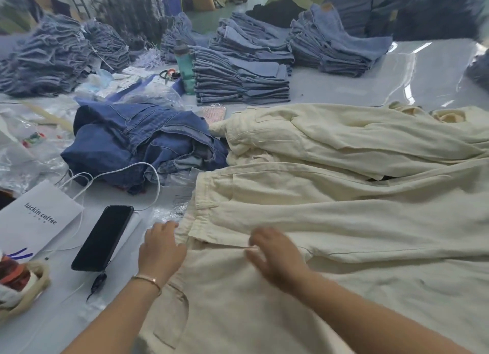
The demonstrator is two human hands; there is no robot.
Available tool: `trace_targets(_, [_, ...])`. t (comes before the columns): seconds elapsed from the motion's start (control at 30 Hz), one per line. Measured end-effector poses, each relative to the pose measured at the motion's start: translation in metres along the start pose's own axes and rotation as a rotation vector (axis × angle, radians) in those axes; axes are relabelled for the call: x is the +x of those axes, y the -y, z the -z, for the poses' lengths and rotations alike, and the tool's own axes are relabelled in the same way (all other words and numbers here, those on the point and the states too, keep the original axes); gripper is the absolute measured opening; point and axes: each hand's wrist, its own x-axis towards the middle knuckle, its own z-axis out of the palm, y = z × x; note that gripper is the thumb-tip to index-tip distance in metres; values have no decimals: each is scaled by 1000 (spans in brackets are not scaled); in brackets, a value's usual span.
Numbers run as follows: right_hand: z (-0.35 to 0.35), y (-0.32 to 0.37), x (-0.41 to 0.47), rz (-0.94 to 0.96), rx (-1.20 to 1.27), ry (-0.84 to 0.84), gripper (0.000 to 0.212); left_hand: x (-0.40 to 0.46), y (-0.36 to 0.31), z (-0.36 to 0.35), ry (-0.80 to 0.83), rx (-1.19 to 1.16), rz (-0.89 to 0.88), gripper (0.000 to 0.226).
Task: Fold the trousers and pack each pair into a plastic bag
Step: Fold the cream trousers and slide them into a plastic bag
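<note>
Reaching forward over cream trousers [330,221] spread across the table [344,84], the left hand [161,250] rests at the waistband while the blurred right hand [277,256] lies apparently flat, fingers extended.

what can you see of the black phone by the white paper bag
The black smartphone is a slim glossy slab lying flat, face up, screen dark, on the pale table. It lies angled, right of the white paper bag. A white cable reaches its top end; a dark strap hangs from its near end. Neither hand touches it.
</note>
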Motion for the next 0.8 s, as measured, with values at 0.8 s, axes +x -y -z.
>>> trace_targets(0.8, [84, -210, 77, -595, -276, -226, 17, 163, -117, 2, -149, 464, -385, 8])
